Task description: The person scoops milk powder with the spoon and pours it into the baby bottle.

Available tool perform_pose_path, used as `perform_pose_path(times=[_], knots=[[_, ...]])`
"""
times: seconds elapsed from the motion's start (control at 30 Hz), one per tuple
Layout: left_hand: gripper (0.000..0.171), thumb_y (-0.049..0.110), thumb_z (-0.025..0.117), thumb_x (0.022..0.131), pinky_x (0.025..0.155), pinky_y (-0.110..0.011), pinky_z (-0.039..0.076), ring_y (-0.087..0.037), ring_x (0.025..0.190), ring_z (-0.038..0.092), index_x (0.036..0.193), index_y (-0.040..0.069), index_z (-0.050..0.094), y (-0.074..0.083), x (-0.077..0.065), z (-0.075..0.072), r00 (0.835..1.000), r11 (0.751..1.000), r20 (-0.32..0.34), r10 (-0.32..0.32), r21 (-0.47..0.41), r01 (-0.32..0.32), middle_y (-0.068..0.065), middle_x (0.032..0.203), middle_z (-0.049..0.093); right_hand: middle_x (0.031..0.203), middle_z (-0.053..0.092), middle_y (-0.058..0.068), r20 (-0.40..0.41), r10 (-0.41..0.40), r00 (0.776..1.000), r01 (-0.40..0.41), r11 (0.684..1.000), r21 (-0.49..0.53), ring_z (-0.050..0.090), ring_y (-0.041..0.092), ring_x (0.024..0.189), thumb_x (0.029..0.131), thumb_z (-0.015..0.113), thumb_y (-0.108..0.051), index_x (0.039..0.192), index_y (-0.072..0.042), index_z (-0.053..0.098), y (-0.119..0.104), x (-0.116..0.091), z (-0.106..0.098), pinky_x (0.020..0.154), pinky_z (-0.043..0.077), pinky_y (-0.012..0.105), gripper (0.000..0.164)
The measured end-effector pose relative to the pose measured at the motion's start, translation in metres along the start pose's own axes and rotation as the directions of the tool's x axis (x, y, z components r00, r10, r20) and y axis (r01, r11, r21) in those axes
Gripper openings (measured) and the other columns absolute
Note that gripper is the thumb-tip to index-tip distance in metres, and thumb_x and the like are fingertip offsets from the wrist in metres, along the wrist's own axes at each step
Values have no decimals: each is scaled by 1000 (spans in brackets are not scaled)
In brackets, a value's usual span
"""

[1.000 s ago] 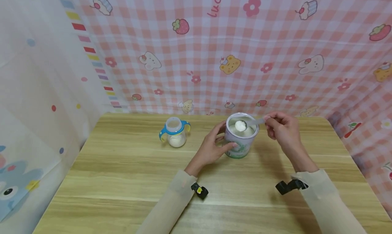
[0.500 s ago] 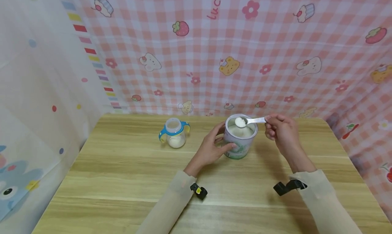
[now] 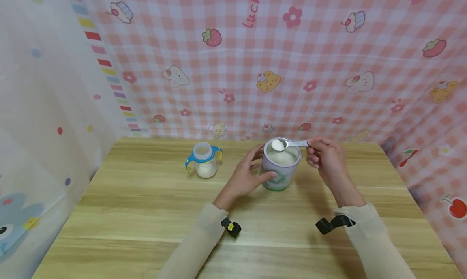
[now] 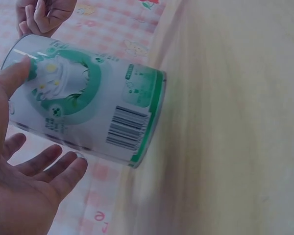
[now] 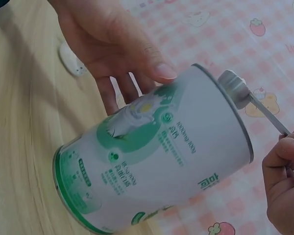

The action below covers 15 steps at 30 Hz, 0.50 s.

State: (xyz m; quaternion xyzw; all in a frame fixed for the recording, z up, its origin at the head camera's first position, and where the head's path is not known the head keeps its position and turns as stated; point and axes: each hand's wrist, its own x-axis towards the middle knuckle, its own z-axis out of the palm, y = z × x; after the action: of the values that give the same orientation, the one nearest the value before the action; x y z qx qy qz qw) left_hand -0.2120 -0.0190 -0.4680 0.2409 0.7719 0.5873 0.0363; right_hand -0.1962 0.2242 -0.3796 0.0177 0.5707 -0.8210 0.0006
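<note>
On the wooden table stands a milk powder can (image 3: 279, 175), white with green print, its top uncovered and pale powder inside. My left hand (image 3: 246, 173) holds it from the left, thumb at the front and fingers toward the far side. My right hand (image 3: 328, 155) pinches the handle of a metal measuring spoon (image 3: 297, 143). Heaped with white powder, the spoon's bowl (image 5: 233, 87) is level with the can's rim or slightly above it. To the left stands a baby bottle (image 3: 205, 167) with blue and yellow handles. It has no cap on, and white powder lies at its bottom.
Behind the wooden table (image 3: 146, 218) hangs a pink checked cloth (image 3: 219, 68). A white patterned cloth (image 3: 73, 108) hangs on the left side. Black camera straps (image 3: 230, 227) sit on both wrists.
The spoon of powder has risen from inside the can to its rim. My left hand stays on the can. The whole head view has shifted slightly.
</note>
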Motion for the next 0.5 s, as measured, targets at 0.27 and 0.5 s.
perform_pose_path(times=[0.27, 0.5], knots=[[89, 36, 81, 90, 116, -45, 47, -28, 147, 43, 161, 30, 28, 10, 2, -15, 999, 998, -21, 25, 54, -24, -5, 160, 43, 67, 55, 0, -6, -8, 1000, 8, 999, 33, 42, 6, 49, 104, 56, -6, 80, -6, 62, -5, -1, 9, 43, 33, 16, 25], [90, 35, 82, 89, 116, -49, 47, -30, 147, 43, 160, 36, 27, 23, 2, -33, 994, 990, -53, 92, 107, -86, 1, 161, 41, 68, 55, 1, -25, -14, 1000, 15, 1000, 16, 43, 7, 50, 104, 56, -7, 86, -4, 62, -10, -3, 19, 43, 35, 17, 20]])
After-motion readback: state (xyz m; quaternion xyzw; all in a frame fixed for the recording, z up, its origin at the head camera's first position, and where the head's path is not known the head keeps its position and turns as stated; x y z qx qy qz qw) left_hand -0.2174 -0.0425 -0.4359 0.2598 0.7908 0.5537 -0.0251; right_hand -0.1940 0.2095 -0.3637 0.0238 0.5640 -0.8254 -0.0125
